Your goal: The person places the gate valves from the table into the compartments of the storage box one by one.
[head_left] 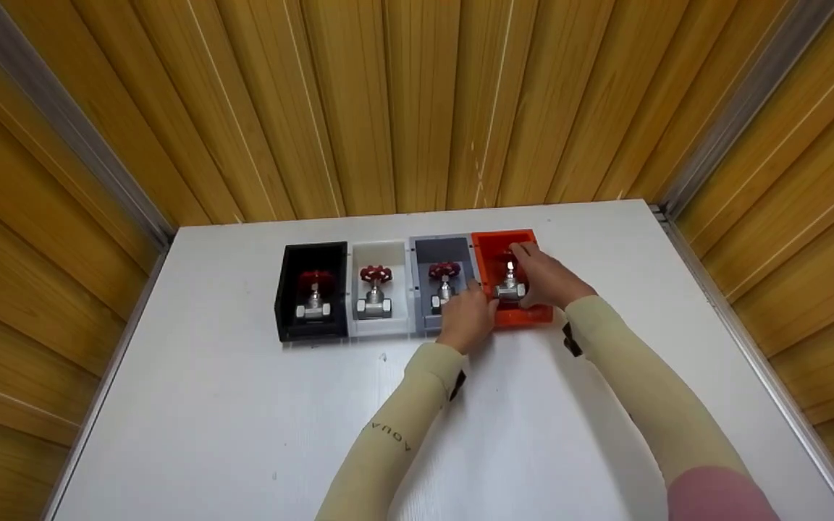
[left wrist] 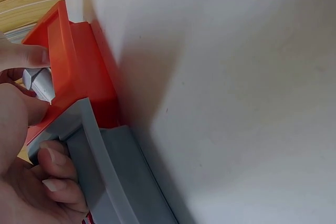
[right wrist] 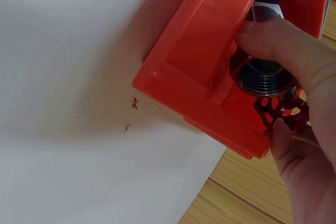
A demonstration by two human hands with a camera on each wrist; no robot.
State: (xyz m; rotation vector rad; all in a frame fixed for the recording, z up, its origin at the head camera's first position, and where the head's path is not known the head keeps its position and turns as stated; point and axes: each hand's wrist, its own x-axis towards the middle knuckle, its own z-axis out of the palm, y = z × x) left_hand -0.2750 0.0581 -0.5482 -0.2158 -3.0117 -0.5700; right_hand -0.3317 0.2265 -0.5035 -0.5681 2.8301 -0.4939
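A metal gate valve with a red handwheel is in the orange bin. My right hand grips this valve, its thumb on the metal body and other fingers at the handwheel. The threaded end of the valve shows in the right wrist view. My left hand pinches the adjoining walls of the orange bin and the grey bin, thumb on the orange side and curled fingers inside the grey one. Partly behind that hand, another valve stands in the grey bin.
A white bin and a black bin continue the row leftward, each with a similar red-wheeled valve. The row sits near the back of a white table. Wood-look corrugated walls surround the table at the back and sides.
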